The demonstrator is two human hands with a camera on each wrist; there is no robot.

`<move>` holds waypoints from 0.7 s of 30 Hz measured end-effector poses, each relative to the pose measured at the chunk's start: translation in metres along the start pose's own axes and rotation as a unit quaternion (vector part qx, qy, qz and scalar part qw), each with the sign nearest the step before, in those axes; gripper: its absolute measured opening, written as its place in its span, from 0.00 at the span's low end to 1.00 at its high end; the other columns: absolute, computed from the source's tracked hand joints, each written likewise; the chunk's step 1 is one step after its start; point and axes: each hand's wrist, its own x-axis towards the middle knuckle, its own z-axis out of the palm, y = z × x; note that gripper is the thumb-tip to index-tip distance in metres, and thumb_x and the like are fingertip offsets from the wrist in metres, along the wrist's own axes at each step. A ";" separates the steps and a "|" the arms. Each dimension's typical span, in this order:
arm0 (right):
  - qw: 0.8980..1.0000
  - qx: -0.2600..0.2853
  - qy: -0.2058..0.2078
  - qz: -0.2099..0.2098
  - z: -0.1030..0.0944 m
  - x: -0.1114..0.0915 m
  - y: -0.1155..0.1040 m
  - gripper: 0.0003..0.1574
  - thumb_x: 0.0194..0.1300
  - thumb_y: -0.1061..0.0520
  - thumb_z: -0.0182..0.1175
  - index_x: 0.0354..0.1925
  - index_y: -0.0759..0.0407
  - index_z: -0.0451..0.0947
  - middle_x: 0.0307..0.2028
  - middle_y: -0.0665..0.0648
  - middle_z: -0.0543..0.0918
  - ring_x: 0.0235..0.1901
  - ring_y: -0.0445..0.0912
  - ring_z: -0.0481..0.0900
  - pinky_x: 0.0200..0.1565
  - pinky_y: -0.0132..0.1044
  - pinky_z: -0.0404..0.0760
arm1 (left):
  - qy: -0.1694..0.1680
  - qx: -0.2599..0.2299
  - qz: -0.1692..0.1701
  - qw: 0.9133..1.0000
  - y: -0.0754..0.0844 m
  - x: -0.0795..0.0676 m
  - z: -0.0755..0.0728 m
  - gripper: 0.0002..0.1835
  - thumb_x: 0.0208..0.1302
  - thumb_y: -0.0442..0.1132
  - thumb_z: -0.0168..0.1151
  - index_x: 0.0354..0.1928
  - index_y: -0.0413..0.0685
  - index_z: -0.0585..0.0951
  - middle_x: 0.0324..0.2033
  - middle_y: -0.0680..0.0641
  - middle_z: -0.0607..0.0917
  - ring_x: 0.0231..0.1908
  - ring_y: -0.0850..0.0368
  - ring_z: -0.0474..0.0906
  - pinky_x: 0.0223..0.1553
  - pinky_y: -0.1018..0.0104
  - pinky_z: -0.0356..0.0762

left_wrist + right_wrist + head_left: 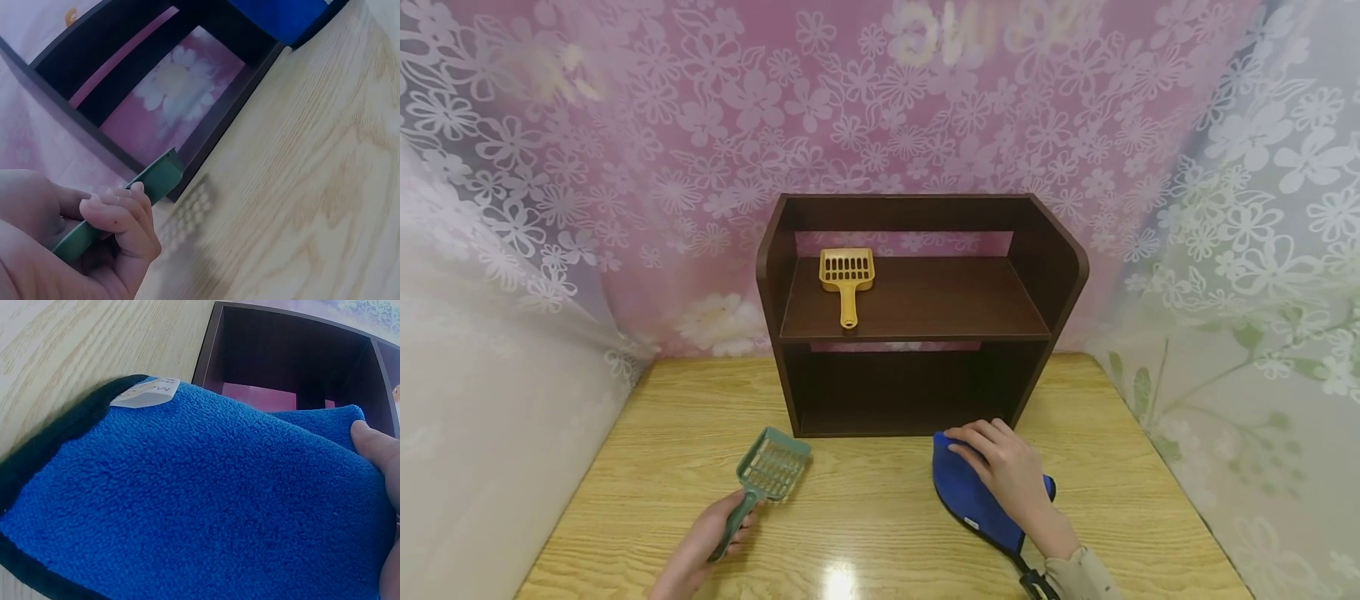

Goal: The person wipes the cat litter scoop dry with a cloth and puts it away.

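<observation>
My left hand (709, 531) grips the handle of a green slotted litter scoop (771, 467), its head tilted up above the table. The left wrist view shows the fingers curled round the scoop's green handle (164, 175). At the right, my right hand (1011, 471) pinches the upper edge of a blue fleece cloth (958, 492) with black trim. A black strap with a buckle (1036, 583) trails from the cloth's lower end. In the right wrist view the cloth (206, 500) hides most of the fingers, and a white label (147, 394) shows on its edge.
A dark brown two-tier shelf (917, 337) stands at the back of the wooden table (865, 525). On its upper tier, at the left, lies a yellow litter scoop (847, 283). Flowered curtains (880, 108) hang behind and at both sides.
</observation>
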 end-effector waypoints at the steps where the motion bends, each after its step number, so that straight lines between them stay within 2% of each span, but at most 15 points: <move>1: 1.000 0.000 0.001 0.000 0.000 0.000 0.000 0.14 0.58 0.51 0.73 0.45 0.42 0.88 0.36 0.44 0.86 0.32 0.40 0.77 0.30 0.29 0.76 | -0.004 0.002 0.003 1.000 0.001 0.001 0.002 0.30 0.84 0.49 0.30 0.62 0.26 0.68 0.29 0.54 0.71 0.25 0.66 0.64 0.26 0.76 0.65; 14: 1.000 -0.001 -0.010 0.014 -0.004 -0.001 -0.002 0.15 0.58 0.52 0.73 0.46 0.42 0.88 0.36 0.43 0.86 0.32 0.39 0.76 0.31 0.29 0.76 | -0.036 0.011 0.032 0.999 0.016 0.022 0.026 0.29 0.83 0.50 0.35 0.58 0.28 0.73 0.31 0.52 0.74 0.26 0.66 0.65 0.26 0.75 0.67; 21: 1.000 0.002 -0.013 0.020 -0.005 -0.002 -0.002 0.16 0.58 0.53 0.74 0.46 0.42 0.87 0.36 0.43 0.85 0.32 0.39 0.75 0.31 0.29 0.75 | -0.052 0.019 0.053 0.997 0.029 0.033 0.043 0.29 0.83 0.49 0.37 0.61 0.26 0.73 0.31 0.52 0.78 0.24 0.67 0.66 0.26 0.76 0.67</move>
